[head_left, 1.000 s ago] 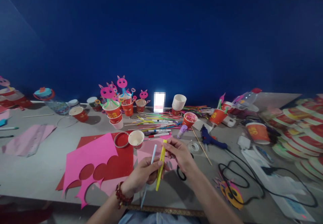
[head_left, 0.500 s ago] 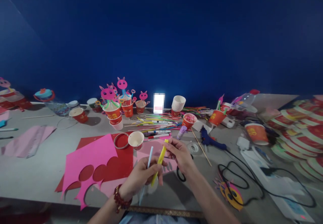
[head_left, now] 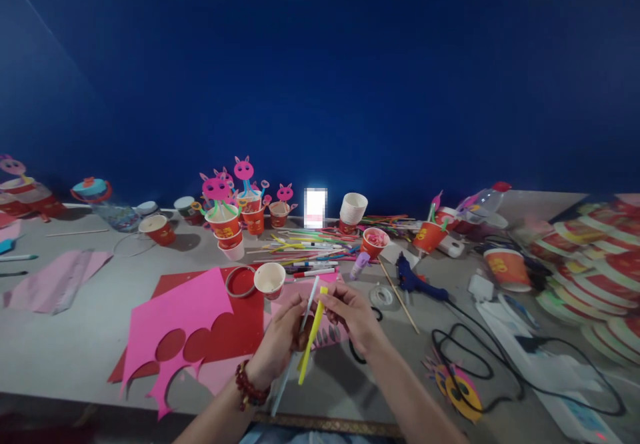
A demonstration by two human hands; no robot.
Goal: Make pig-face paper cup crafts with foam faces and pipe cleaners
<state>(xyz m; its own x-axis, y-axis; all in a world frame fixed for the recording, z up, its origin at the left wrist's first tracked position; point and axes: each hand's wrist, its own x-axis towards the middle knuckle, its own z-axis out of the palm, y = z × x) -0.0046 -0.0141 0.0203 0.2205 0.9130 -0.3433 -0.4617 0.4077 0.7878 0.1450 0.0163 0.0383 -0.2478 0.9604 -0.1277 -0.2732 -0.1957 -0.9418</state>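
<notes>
My left hand [head_left: 284, 332], with a dark red bead bracelet at the wrist, is closed round a thin pale blue straw [head_left: 283, 387] that slants up toward the middle of the table. Between the thumb and fingers of my right hand [head_left: 354, 312] is the top of a yellow straw [head_left: 312, 341], which looks flattened and hangs down beside the blue one. Both hands are close together above the pink paper [head_left: 333, 334]. A pair of scissors, its black handles [head_left: 379, 313] showing, lies partly hidden beneath my right hand.
Pink foam sheet [head_left: 185, 304] with round cutouts overlaps a red sheet [head_left: 250, 324]. Around stand a white paper cup [head_left: 270, 279], pink animal figures in cups [head_left: 223, 224], scattered straws and pens [head_left: 320, 247], a blue glue gun [head_left: 417, 277] with looping cord, and stacked cups [head_left: 600, 264].
The yellow straw's lower end has come out of my left fingers and now hangs free. My left hand and the blue straw have moved up and right, nearer my right hand.
</notes>
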